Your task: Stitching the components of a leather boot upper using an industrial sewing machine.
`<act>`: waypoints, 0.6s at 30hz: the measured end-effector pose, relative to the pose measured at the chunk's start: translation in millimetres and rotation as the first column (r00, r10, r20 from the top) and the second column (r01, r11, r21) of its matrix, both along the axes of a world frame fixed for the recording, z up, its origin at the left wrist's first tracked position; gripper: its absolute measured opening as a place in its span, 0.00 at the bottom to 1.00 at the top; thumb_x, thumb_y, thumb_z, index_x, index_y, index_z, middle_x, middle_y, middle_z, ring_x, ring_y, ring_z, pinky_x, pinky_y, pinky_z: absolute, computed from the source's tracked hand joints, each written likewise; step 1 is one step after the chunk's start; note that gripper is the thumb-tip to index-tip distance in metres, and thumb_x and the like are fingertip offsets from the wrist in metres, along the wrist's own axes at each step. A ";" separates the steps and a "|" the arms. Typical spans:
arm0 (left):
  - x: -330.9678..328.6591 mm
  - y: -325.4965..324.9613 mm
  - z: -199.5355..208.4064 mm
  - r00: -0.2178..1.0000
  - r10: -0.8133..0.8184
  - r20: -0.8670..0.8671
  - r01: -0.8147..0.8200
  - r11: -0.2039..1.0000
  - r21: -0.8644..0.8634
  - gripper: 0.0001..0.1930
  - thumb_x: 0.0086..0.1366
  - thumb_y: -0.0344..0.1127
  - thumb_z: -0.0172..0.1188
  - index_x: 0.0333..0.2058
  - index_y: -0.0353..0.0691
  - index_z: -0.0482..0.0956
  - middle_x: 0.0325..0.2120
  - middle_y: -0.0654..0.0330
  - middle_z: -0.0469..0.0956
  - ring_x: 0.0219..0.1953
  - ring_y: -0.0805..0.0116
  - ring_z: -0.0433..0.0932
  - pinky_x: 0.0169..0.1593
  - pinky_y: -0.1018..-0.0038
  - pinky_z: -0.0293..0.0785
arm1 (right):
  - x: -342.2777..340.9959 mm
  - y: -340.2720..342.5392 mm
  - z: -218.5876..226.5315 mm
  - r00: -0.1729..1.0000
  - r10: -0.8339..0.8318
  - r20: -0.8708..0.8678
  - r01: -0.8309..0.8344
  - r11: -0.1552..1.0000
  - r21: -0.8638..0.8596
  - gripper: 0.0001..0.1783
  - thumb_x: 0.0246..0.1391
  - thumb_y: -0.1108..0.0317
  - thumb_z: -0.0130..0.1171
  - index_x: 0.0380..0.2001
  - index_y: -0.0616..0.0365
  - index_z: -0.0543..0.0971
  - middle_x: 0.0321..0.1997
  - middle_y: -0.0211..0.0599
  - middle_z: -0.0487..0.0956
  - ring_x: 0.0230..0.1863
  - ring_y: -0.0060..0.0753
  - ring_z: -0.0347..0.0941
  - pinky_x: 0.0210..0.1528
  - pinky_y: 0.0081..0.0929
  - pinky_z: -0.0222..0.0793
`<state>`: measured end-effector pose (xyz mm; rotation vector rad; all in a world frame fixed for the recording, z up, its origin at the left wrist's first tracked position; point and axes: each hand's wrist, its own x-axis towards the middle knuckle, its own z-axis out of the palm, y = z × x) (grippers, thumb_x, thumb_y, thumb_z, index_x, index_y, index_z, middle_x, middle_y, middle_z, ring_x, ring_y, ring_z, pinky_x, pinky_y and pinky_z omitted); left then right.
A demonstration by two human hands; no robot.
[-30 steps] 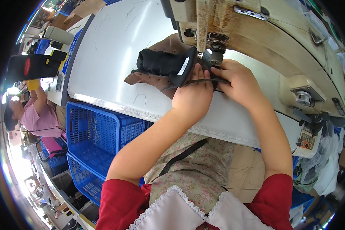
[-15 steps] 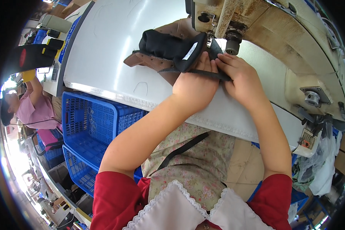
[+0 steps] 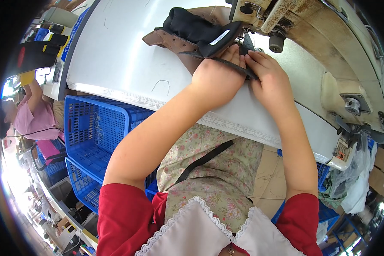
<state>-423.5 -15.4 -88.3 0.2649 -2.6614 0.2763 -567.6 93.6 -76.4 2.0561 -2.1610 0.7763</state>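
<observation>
A black fabric piece (image 3: 192,27) with a brown leather strap (image 3: 168,40) lies on the white sewing table (image 3: 119,64) under the head of a cream sewing machine (image 3: 311,25). My left hand (image 3: 219,74) presses flat on a thin black strip (image 3: 226,64) of the piece. My right hand (image 3: 269,74) pinches the same strip just before the needle area, fingers close to the left hand's. The needle itself is hidden behind the fabric and fingers.
Stacked blue plastic crates (image 3: 98,132) stand on the floor left of my lap. Another person in a pink top (image 3: 32,117) sits at the far left. A machine handwheel and motor parts (image 3: 354,106) sit at the table's right end, with plastic bags (image 3: 358,179) below.
The view has shifted so the table and machine sit higher and closer. Both hands stay on the black piece near the needle, and the strip has been drawn out further under my fingers.
</observation>
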 end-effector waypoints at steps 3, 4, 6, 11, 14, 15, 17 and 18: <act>0.4 -1.8 1.3 1.000 -0.010 0.011 0.010 1.000 0.008 0.17 0.55 0.33 0.54 0.42 0.32 0.80 0.44 0.51 0.81 0.51 0.59 0.78 0.58 0.64 0.72 | 3.6 -0.3 -0.6 1.000 -0.017 0.001 0.017 1.000 -0.008 0.24 0.40 0.78 0.59 0.46 0.64 0.80 0.54 0.46 0.78 0.58 0.48 0.71 0.62 0.39 0.67; 0.1 -2.7 1.0 0.999 -0.019 0.026 0.019 1.000 0.015 0.17 0.55 0.33 0.55 0.42 0.32 0.80 0.44 0.52 0.80 0.51 0.59 0.78 0.58 0.64 0.72 | 5.1 -1.0 -0.4 1.000 -0.017 -0.001 0.017 1.000 -0.005 0.24 0.40 0.78 0.59 0.46 0.64 0.80 0.54 0.46 0.78 0.58 0.48 0.71 0.62 0.39 0.67; 2.8 -6.7 0.9 0.999 -0.026 0.029 0.025 0.999 0.037 0.17 0.55 0.33 0.55 0.42 0.33 0.80 0.45 0.53 0.80 0.52 0.60 0.77 0.57 0.65 0.73 | 9.3 -3.4 -0.4 1.000 -0.029 0.005 0.029 0.999 -0.027 0.24 0.40 0.78 0.59 0.46 0.65 0.80 0.53 0.46 0.78 0.57 0.48 0.71 0.61 0.39 0.68; 3.5 -11.6 10.8 0.998 -0.035 0.057 0.030 0.995 0.092 0.16 0.56 0.33 0.55 0.43 0.35 0.79 0.47 0.55 0.78 0.54 0.60 0.75 0.53 0.69 0.76 | 12.9 -6.0 -2.2 0.997 -0.073 0.005 0.073 0.995 -0.060 0.23 0.40 0.77 0.59 0.46 0.64 0.80 0.52 0.46 0.78 0.55 0.48 0.72 0.60 0.39 0.68; 6.0 -20.5 14.0 0.992 -0.053 0.115 0.035 0.988 0.150 0.16 0.56 0.33 0.55 0.43 0.37 0.79 0.47 0.57 0.77 0.54 0.60 0.75 0.50 0.71 0.78 | 17.9 -11.2 -2.3 0.995 -0.098 0.009 0.098 0.993 -0.070 0.23 0.41 0.77 0.60 0.46 0.64 0.80 0.51 0.46 0.78 0.55 0.48 0.72 0.59 0.40 0.69; 8.0 -22.5 14.7 0.992 -0.047 0.115 0.031 0.990 0.139 0.16 0.55 0.32 0.56 0.43 0.36 0.79 0.46 0.58 0.77 0.54 0.61 0.75 0.51 0.71 0.77 | 20.4 -12.7 -2.4 0.994 -0.105 0.024 0.107 0.992 -0.073 0.23 0.41 0.77 0.60 0.46 0.64 0.80 0.51 0.47 0.78 0.54 0.48 0.72 0.59 0.40 0.69; 9.0 -22.4 14.8 0.992 -0.043 0.116 0.028 0.991 0.128 0.16 0.55 0.32 0.56 0.43 0.36 0.79 0.46 0.59 0.78 0.54 0.62 0.75 0.52 0.71 0.77 | 24.1 -14.2 -0.8 0.993 -0.117 0.028 0.119 0.990 -0.079 0.22 0.41 0.77 0.60 0.45 0.64 0.80 0.50 0.46 0.78 0.54 0.48 0.72 0.58 0.40 0.69; 7.4 -19.7 13.6 0.993 -0.013 0.117 0.006 0.998 0.063 0.17 0.55 0.33 0.56 0.44 0.37 0.79 0.45 0.59 0.78 0.55 0.63 0.75 0.54 0.70 0.75 | 24.1 -13.9 -0.8 0.991 -0.130 0.030 0.132 0.987 -0.086 0.22 0.41 0.77 0.60 0.44 0.64 0.81 0.50 0.46 0.78 0.53 0.48 0.73 0.57 0.40 0.69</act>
